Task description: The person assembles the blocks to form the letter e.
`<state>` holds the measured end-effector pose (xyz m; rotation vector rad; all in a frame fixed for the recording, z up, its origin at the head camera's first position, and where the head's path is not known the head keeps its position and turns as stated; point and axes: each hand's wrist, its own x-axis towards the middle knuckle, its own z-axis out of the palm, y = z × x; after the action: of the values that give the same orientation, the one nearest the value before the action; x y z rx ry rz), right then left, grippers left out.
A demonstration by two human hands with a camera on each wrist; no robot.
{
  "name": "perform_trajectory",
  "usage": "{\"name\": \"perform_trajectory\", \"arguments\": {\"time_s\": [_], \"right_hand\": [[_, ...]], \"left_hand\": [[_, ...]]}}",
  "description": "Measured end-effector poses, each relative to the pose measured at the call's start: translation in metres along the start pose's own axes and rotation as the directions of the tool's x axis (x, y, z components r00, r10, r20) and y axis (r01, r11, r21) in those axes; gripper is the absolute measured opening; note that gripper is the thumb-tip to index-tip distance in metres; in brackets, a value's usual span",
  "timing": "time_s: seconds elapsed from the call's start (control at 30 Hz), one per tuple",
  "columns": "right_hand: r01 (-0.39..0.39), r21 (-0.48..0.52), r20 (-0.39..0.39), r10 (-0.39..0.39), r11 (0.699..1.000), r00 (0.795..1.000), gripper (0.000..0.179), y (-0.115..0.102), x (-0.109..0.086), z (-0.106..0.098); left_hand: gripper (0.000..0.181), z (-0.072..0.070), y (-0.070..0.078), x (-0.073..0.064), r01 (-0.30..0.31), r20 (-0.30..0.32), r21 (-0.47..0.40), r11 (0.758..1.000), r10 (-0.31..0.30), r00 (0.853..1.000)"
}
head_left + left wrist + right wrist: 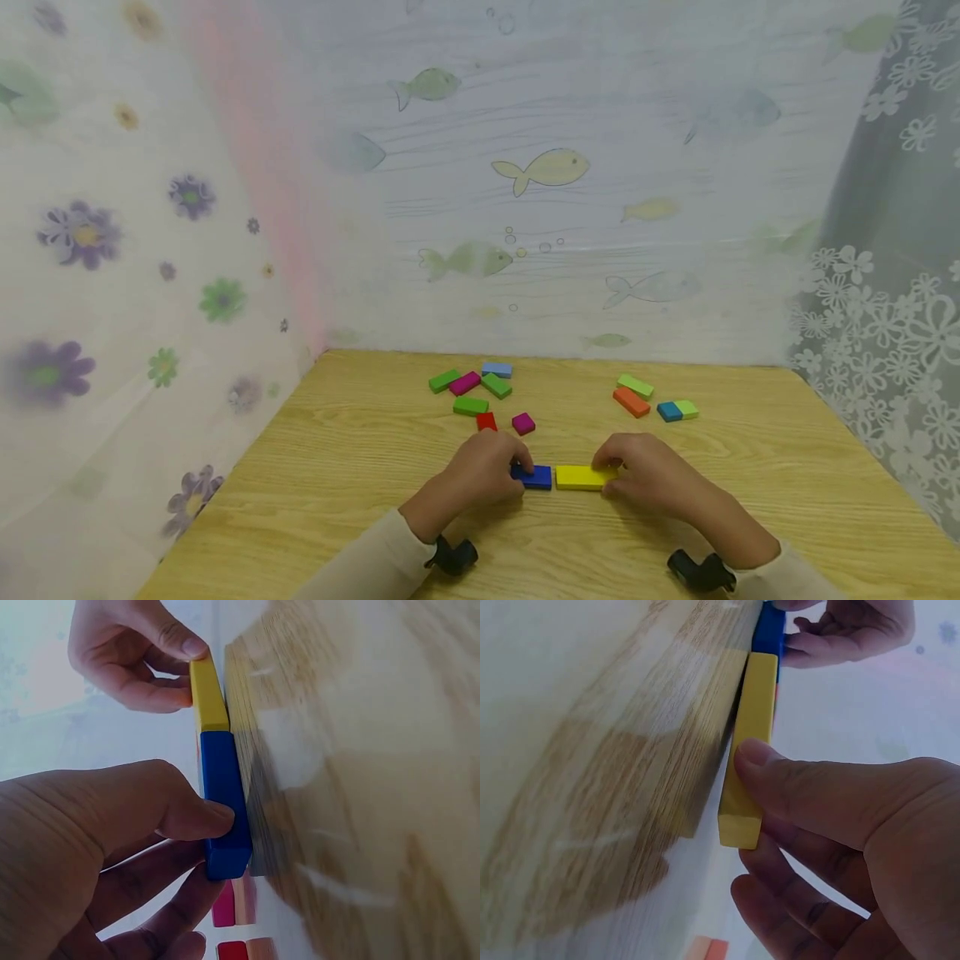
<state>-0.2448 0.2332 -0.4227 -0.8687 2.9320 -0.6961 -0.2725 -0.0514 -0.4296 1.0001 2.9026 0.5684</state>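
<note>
Near the front middle of the table, a blue block (536,477) and a longer yellow block (579,477) lie end to end in a row, almost or just touching. My left hand (483,471) pinches the blue block at its left end, thumb on the near side, as the left wrist view shows on the same blue block (223,776). At the other end, my right hand (651,475) holds the yellow block between thumb and fingers; in the right wrist view the thumb presses the near face of this yellow block (751,712).
Behind my left hand lie a red block (487,421), a magenta cube (523,423), several green blocks (471,406), a magenta block (465,383) and a light blue one (497,369). Farther right are an orange block (632,402), a teal block (670,412) and lime blocks (635,385). Patterned curtains border the table.
</note>
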Motion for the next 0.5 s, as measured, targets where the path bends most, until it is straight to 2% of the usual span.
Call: {"name": "perform_trajectory", "arguments": {"time_s": [0.5], "right_hand": [[0.029,0.034,0.025,-0.030,0.999,0.999,0.026,0.0000,-0.0020,0.0009]], "left_hand": [[0.014,0.0014,0.0013,0.0014,0.000,0.024,-0.011,1.000,0.000,1.000]]}}
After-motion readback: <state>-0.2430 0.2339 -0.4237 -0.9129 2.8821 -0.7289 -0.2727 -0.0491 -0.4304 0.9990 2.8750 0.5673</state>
